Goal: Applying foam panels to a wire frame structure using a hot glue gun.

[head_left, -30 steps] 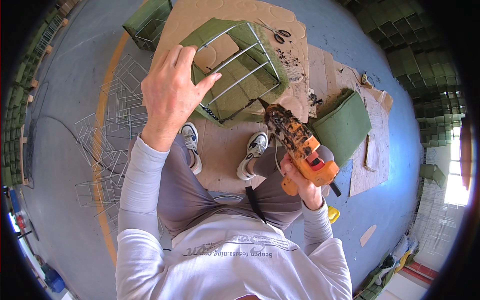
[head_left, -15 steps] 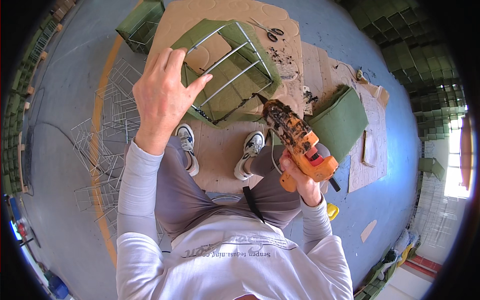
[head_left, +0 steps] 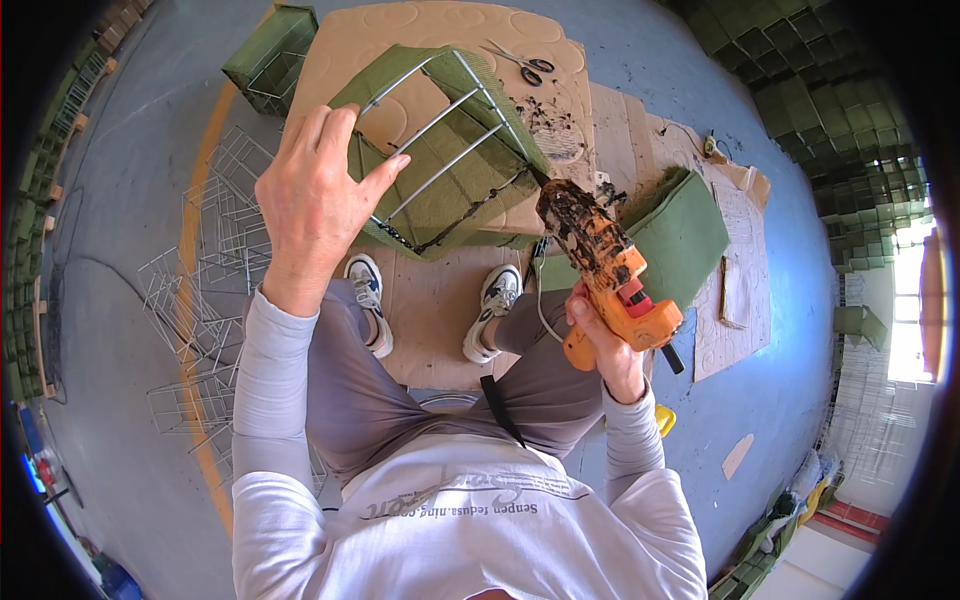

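In front of me, a box-shaped metal wire frame [head_left: 440, 117] is wrapped in green mesh fabric [head_left: 392, 73]. My left hand [head_left: 312, 195] holds its left edge, fingers curled over the rim and thumb reaching inward. An orange glue gun [head_left: 592, 245], its front caked with dark residue, is gripped in my right hand [head_left: 606, 340]. Its nozzle meets the right corner of the frame; whether it touches is hard to see. A bead of black glue [head_left: 470, 208] runs along the near edge of the frame.
Scissors [head_left: 522, 62] lie on the cardboard [head_left: 350, 35] beyond the frame, beside black crumbs. Folded green fabric [head_left: 680, 240] rests to the right. Bare wire frames [head_left: 205, 290] are heaped on the left floor, with a green-covered box [head_left: 270, 60] farther off. Green stacks [head_left: 850, 130] line the far right.
The glue gun's nozzle has moved up and slightly right along the frame's edge to its right corner. My left hand and the frame have shifted slightly left.
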{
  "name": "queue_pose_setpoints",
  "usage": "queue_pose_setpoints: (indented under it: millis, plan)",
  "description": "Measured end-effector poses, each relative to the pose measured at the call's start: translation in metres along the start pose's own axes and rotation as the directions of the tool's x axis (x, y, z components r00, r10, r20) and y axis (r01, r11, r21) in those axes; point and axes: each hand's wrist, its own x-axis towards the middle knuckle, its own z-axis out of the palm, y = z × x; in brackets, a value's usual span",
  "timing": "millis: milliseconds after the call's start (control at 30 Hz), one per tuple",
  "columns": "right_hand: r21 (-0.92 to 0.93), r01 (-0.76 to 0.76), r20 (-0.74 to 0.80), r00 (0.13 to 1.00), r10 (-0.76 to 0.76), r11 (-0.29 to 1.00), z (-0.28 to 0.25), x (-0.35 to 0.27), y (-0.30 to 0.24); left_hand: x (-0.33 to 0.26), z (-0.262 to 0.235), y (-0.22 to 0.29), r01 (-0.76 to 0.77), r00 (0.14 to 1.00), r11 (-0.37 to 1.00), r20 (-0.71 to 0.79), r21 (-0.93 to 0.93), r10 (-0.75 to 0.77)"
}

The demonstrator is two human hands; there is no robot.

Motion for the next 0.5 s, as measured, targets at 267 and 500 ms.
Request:
queue_pose_setpoints:
  millis: [267,500]
  plan:
    - [0.122,0.036,0.042,0.998,-0.041,0.992,0.01,-0.004,-0.009,0.001,0.0,-0.001,0.007,1.0,1.0,0.004,0.005,-0.007]
    - [0.091,0.035,0.08,0.996,-0.043,0.995,0.009,-0.004,0.005,0.001,0.001,-0.003,0.007,1.0,1.0,-0.01,0.008,-0.007]
